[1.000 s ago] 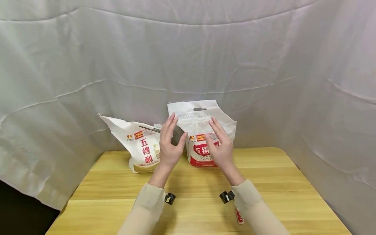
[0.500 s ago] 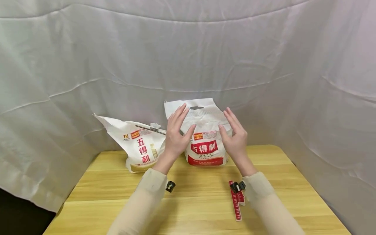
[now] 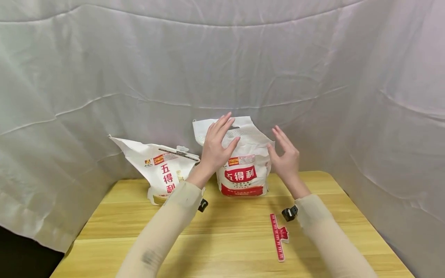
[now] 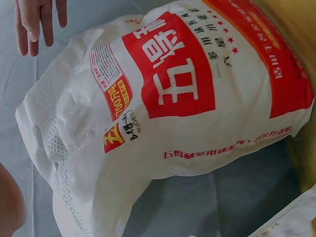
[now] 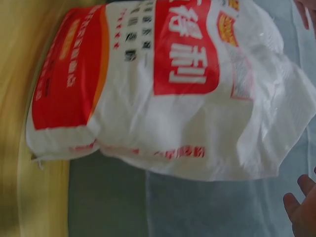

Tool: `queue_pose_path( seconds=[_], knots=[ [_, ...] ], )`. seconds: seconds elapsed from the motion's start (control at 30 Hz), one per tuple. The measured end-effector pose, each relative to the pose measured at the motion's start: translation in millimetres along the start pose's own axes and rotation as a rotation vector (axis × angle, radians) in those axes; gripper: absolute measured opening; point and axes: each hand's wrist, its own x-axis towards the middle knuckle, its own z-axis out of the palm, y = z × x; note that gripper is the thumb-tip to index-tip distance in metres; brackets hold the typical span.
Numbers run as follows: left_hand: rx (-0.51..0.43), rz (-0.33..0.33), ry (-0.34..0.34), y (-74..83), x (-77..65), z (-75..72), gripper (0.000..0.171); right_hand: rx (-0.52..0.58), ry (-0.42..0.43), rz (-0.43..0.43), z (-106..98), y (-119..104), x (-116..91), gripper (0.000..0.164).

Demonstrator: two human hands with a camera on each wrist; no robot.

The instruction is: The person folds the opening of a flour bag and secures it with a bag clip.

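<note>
A white flour bag (image 3: pixel 240 185) with a red label and red base stands upright at the back of the table. Its top flap, which has a handle slot, leans left. In the head view, my left hand (image 3: pixel 219 148) overlaps the bag's upper left part, fingers extended and holding nothing. Off its upper right edge is my right hand (image 3: pixel 286 160), fingers spread and also holding nothing. The left wrist view shows the bag's front (image 4: pixel 163 98) filling most of the frame. In the right wrist view, my right fingertips (image 5: pixel 306 185) appear beyond the bag's top edge.
A second white flour bag (image 3: pixel 161 173), with a gold base and its pointed top tilted left, stands to the left, partly behind my left forearm. A red bag clip (image 3: pixel 278 239) lies on the wooden table (image 3: pixel 236 239) at front right. Grey curtain (image 3: pixel 222 69) hangs behind.
My hands have moved apart from in front of the bag, then both shifted right, the left one rising toward the flap. The clip has come out from under my right forearm. Both bags stay put.
</note>
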Motion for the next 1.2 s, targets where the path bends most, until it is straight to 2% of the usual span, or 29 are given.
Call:
queue_pose_path(
  seconds=[0.2,0.5,0.77,1.0,1.2],
  knots=[
    [0.022,0.017,-0.054,-5.1,13.5,8.7,0.057,-0.032,-0.059,0.009,-0.8,16.5,2.3,0.049],
    [0.090,0.013,-0.175,-12.4,22.0,15.1,0.058,-0.126,-0.203,0.077,-0.3,45.4,2.5,0.050],
    [0.155,-0.051,-0.268,-15.3,28.7,20.6,0.060,-0.139,-0.293,0.134,0.0,52.3,2.5,0.047],
    [0.173,-0.100,-0.292,-14.2,34.0,28.3,0.058,-0.156,-0.321,0.164,3.9,50.8,2.2,0.043],
    [0.189,-0.108,-0.283,-14.4,32.1,31.9,0.054,-0.152,-0.310,0.156,8.3,49.9,1.0,0.038]
  ],
)
